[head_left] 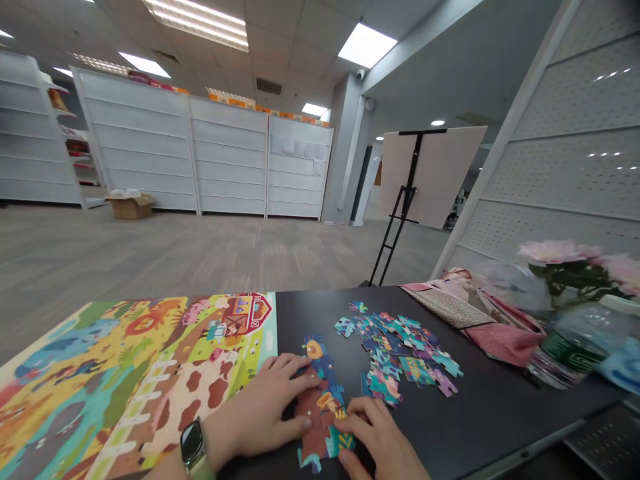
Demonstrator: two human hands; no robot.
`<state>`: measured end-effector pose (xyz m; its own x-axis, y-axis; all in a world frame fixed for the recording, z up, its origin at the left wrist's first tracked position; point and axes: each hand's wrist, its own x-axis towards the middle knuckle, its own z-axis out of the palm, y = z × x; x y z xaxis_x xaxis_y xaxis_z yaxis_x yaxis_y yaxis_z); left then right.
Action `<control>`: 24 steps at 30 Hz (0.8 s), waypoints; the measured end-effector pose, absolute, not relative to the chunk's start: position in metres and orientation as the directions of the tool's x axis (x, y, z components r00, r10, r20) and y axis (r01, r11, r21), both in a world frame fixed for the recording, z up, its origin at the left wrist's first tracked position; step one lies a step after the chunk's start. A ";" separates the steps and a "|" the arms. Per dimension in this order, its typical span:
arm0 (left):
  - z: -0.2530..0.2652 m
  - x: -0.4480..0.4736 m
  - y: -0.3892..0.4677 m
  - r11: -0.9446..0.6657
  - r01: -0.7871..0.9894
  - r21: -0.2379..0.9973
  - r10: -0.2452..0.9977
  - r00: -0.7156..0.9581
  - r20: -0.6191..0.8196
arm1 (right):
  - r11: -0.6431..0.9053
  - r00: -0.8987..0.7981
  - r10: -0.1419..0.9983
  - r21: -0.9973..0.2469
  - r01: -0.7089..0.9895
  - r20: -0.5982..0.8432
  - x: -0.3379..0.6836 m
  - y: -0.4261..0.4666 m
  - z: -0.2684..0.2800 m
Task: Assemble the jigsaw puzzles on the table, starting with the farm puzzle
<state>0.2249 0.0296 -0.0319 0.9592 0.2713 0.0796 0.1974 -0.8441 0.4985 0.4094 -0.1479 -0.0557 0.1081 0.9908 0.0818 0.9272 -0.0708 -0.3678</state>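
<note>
Head view: step in hand looks like seating a teal piece (345, 439) at the right edge of the joined puzzle section (311, 421). Left hand (277, 402) lies on the section, fingers spread, not gripping. Right hand (384, 433) has thumb and fingertips at the teal piece; can't tell if pinched. Next move likely calls for pressing flush, section held still. Section sits on the dark table (475, 427) between the hands: brown middle, blue top, jagged unfinished edges. Loose pieces (400, 343) heaped beyond right hand.
</note>
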 end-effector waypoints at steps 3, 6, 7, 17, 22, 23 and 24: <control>-0.032 0.225 0.030 -0.849 0.199 0.489 0.269 0.960 0.077 | -0.101 0.115 0.993 -0.426 0.899 0.009 0.409 -0.145 -0.041; -0.032 0.225 0.030 -0.856 0.191 0.481 0.262 0.961 0.085 | -0.109 0.118 0.993 -0.443 0.890 -0.007 0.410 -0.143 -0.038; -0.031 0.225 0.030 -0.858 0.188 0.478 0.260 0.962 0.088 | -0.110 0.117 0.993 -0.439 0.892 -0.012 0.410 -0.142 -0.038; -0.024 0.228 0.018 -0.886 0.032 0.463 0.111 0.983 0.143 | -0.141 0.109 0.989 -0.413 0.900 -0.100 0.411 -0.139 -0.029; -0.025 0.229 0.017 -0.881 0.033 0.473 0.115 0.983 0.145 | -0.121 0.080 0.990 -0.402 0.908 -0.117 0.415 -0.140 -0.041; -0.024 0.229 0.017 -0.881 0.034 0.473 0.116 0.983 0.144 | -0.120 0.079 0.989 -0.386 0.915 -0.121 0.416 -0.141 -0.045; -0.023 0.229 0.017 -0.879 0.037 0.475 0.117 0.983 0.138 | -0.122 0.080 0.989 -0.369 0.921 -0.126 0.416 -0.141 -0.048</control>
<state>0.2293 0.0167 -0.0233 0.9835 0.1166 0.1384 0.0373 -0.8790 0.4753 0.4158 -0.1408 -0.0478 0.0801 0.9887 -0.1264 0.9212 -0.1218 -0.3695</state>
